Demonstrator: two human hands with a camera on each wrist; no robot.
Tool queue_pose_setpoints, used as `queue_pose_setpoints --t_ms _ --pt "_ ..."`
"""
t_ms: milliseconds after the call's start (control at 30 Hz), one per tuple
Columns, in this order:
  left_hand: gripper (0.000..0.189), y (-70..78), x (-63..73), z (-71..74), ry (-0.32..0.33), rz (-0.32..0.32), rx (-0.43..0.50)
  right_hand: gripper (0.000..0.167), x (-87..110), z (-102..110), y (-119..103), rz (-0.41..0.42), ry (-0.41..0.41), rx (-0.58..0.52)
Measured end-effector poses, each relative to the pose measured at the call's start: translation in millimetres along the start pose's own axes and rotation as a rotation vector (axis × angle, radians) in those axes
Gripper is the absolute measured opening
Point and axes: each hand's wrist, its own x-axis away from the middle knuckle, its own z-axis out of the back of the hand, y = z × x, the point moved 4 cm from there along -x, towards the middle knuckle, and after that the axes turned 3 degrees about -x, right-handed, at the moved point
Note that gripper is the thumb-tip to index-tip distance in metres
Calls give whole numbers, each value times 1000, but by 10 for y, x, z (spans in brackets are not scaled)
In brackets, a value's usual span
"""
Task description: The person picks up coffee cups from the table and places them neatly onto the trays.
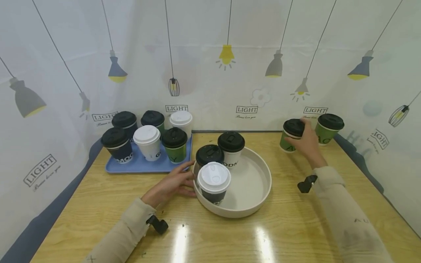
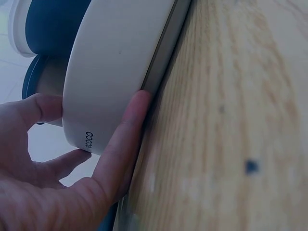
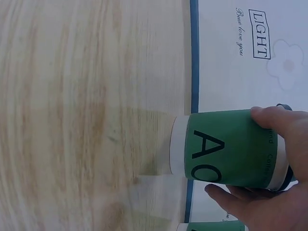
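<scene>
My right hand (image 1: 307,142) grips a green paper coffee cup (image 3: 231,149) with a black lid, thumb and fingers around its upper part. Another green cup (image 1: 329,128), black-lidded too, stands just right of it at the back. My left hand (image 1: 174,184) holds the left side of a round cream tray (image 1: 266,179); in the left wrist view its digits span the wall (image 2: 110,72) from rim to base. Inside that tray, toward its left, stand a white-lidded dark cup (image 1: 214,182), a black-lidded cup (image 1: 209,155) and a black-lidded white cup (image 1: 231,148).
On the left, a blue rectangular tray (image 1: 141,168) carries several lidded cups in two rows, among them a white cup (image 1: 147,142) and a green cup (image 1: 174,145). A lamp-patterned curtain (image 1: 210,73) hangs behind the wooden table (image 1: 184,237).
</scene>
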Motion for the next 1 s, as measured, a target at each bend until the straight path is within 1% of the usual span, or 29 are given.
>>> queue_pose_setpoints --t_ms 400,567,733,1000 --pt "69 19 16 -12 -6 -14 -7 98 123 -31 -39 29 9 -4" --pt "70 12 9 -13 -11 -20 -2 97 179 -48 -68 43 26 -17" --pt "69 -6 0 -5 -2 -12 -2 97 258 -61 -152 71 29 -37" --pt "69 4 -5 -15 -7 -23 8 96 365 -57 -325 107 32 -65"
